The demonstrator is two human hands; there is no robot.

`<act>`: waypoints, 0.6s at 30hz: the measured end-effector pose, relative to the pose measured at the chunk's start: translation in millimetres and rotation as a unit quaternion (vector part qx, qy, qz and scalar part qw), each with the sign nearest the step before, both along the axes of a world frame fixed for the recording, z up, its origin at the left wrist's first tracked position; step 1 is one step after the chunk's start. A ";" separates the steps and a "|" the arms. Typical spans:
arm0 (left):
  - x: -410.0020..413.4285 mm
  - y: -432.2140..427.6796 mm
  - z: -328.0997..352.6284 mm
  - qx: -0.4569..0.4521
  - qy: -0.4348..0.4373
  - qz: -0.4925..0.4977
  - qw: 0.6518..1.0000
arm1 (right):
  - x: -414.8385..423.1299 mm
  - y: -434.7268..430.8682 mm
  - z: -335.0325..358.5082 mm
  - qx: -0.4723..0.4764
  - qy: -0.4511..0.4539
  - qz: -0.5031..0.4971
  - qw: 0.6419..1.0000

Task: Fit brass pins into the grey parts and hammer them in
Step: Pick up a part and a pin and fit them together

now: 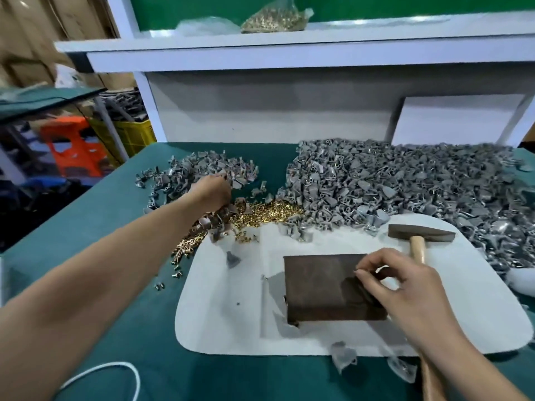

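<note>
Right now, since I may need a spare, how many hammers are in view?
1. The hammer lies on the white mat, its head beyond the right hand and its handle passing under that hand. Another could be hidden under the large heap of grey parts.

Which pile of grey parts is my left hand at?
The smaller pile, back left; your left hand is at its near edge. The big heap lies right.

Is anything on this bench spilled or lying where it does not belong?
Yes. The brass pins trail from their heap off the mat onto the cloth, with a few strays lying apart at the near left. Two grey parts also lie alone on the cloth by the mat's near edge.
</note>
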State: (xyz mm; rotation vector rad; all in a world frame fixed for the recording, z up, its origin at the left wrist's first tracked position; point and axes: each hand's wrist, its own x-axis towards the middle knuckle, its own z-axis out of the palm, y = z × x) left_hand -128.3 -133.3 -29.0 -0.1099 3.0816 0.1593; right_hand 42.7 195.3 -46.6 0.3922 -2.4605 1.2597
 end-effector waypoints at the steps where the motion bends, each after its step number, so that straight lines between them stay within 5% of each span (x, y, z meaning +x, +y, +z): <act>1: 1.9 -5.8 -2.1 0.000 0.021 -0.013 1.000 | -0.4 0.2 -0.2 0.002 0.002 0.000 1.000; 14: -8.9 -10.7 2.5 0.077 0.141 -0.047 0.986 | 0.1 -0.7 0.1 0.018 0.004 0.000 1.000; 18: -10.4 -21.1 -3.1 0.015 0.064 -0.053 0.996 | 1.8 -1.9 1.0 0.015 0.000 0.006 1.000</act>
